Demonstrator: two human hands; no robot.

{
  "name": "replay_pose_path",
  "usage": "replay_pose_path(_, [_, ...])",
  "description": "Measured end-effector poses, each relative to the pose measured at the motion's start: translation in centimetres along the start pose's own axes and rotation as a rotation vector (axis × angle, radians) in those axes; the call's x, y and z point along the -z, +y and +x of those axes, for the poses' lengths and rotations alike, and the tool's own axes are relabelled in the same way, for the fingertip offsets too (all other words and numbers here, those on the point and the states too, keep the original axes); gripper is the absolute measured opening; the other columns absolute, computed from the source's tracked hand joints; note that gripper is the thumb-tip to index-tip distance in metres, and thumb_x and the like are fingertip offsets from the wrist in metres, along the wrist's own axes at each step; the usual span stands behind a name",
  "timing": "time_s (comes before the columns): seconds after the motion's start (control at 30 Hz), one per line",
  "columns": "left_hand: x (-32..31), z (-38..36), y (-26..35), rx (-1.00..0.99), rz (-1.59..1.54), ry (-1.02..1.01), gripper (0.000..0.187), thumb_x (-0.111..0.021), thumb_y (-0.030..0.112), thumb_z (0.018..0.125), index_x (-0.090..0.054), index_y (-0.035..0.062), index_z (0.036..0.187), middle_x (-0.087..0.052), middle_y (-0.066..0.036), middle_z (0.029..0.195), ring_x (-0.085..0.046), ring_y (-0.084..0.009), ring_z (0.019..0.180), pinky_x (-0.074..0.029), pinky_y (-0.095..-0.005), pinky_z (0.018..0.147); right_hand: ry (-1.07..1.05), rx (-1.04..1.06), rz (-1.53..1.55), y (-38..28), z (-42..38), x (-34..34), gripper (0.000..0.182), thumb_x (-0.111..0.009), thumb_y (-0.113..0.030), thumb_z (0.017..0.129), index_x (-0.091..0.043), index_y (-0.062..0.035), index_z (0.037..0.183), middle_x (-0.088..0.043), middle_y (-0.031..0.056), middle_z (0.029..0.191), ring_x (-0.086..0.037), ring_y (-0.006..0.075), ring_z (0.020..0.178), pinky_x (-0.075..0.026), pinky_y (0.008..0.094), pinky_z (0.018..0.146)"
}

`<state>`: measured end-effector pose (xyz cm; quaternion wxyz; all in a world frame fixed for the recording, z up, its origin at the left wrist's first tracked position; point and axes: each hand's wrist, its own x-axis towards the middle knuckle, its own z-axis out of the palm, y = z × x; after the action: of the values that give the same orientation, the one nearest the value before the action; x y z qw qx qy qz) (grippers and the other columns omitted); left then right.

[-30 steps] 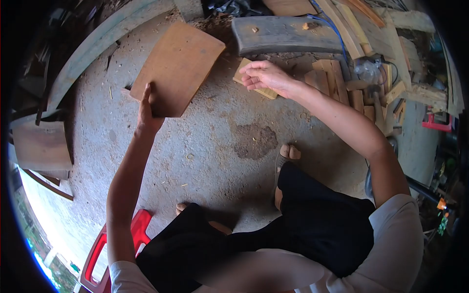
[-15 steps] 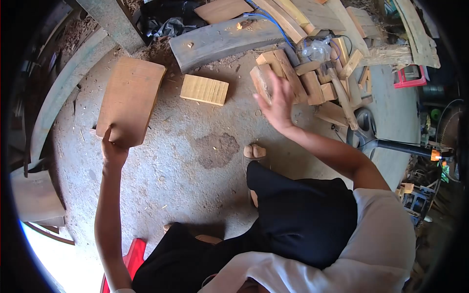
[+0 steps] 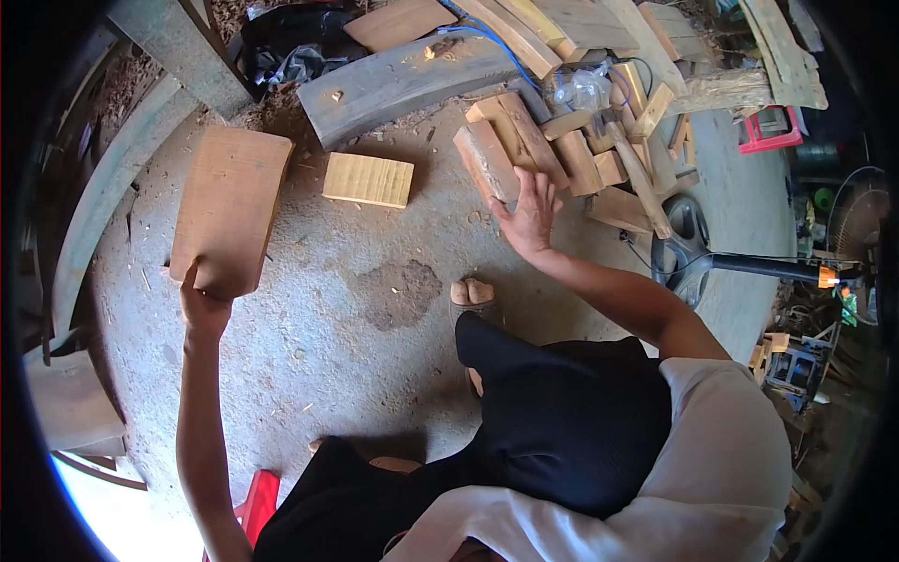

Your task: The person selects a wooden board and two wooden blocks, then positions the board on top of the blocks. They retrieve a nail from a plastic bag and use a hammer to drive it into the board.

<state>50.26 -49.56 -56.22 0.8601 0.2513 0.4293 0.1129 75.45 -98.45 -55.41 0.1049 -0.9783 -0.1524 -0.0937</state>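
Observation:
My left hand [image 3: 204, 309] is closed on the near edge of a broad, flat brown wooden board [image 3: 229, 206], with the thumb on its upper face. The board is tilted above the floor. On the right, my right hand [image 3: 530, 215] is at the near end of a rough-sided wooden block [image 3: 487, 161], thumb on one side and fingers on the other. The block rests against other pieces of the pile. Between the hands, a pale yellow wooden block [image 3: 368, 180] lies on the concrete.
A long grey plank [image 3: 403, 84] lies behind the blocks. A hammer-like tool with a wooden handle [image 3: 641, 183] leans on the wood pile. Farther right is a standing fan's base [image 3: 684, 248]. My sandalled foot [image 3: 472, 292] is on the floor [image 3: 318, 328].
My right hand has come down from above the pile onto the near end of the rough-sided block. My left hand still holds the board. The whole view has shifted slightly.

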Motion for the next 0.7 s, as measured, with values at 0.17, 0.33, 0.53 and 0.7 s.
replay_pose_path(0.17, [-0.5, -0.3, -0.1, -0.017, 0.019, 0.025, 0.059, -0.063, 0.028, 0.093, -0.041, 0.0033, 0.142, -0.053, -0.018, 0.135, -0.055, -0.0326, 0.123, -0.047, -0.0488, 0.105, -0.005, 0.018, 0.034, 0.2, 0.3, -0.1, 0.074, -0.08, -0.036, 0.073, -0.047, -0.0141, 0.135, -0.049, 0.01, 0.119, -0.046, 0.0322, 0.115, -0.034, 0.0503, 0.088])
replay_pose_path(0.33, [-0.5, -0.3, -0.3, 0.0, 0.018, 0.009, 0.054, -0.061, 0.026, 0.094, -0.043, 0.0031, 0.139, -0.054, -0.017, 0.135, -0.056, -0.0322, 0.122, -0.047, -0.0479, 0.105, 0.071, 0.229, 0.045, -1.6, 1.0, 1.6, 0.081, -0.079, -0.036, 0.076, -0.042, -0.0123, 0.144, -0.047, 0.0103, 0.129, -0.044, 0.0321, 0.117, -0.033, 0.0514, 0.092])
replay_pose_path(0.53, [-1.7, -1.0, -0.5, -0.008, -0.048, 0.084, 0.051, -0.06, 0.025, 0.094, -0.044, 0.001, 0.137, -0.056, -0.016, 0.132, -0.057, -0.0316, 0.122, -0.046, -0.0477, 0.105, -0.228, 0.771, 0.213, -7.8, 4.1, 0.3, 0.09, -0.079, -0.04, 0.078, -0.035, -0.0034, 0.148, -0.041, 0.0136, 0.141, -0.041, 0.0319, 0.126, -0.037, 0.0446, 0.102])
replay_pose_path(0.7, [-1.8, -1.3, -0.5, -0.045, -0.053, 0.055, 0.063, -0.062, 0.028, 0.092, -0.035, 0.0021, 0.143, -0.047, -0.018, 0.141, -0.049, -0.0336, 0.129, -0.043, -0.0506, 0.109, -0.281, 0.715, 0.345, -11.5, 4.7, -4.3, 0.085, -0.084, -0.028, 0.074, -0.04, -0.0035, 0.143, -0.046, 0.0187, 0.13, -0.044, 0.0387, 0.119, -0.039, 0.0461, 0.106])
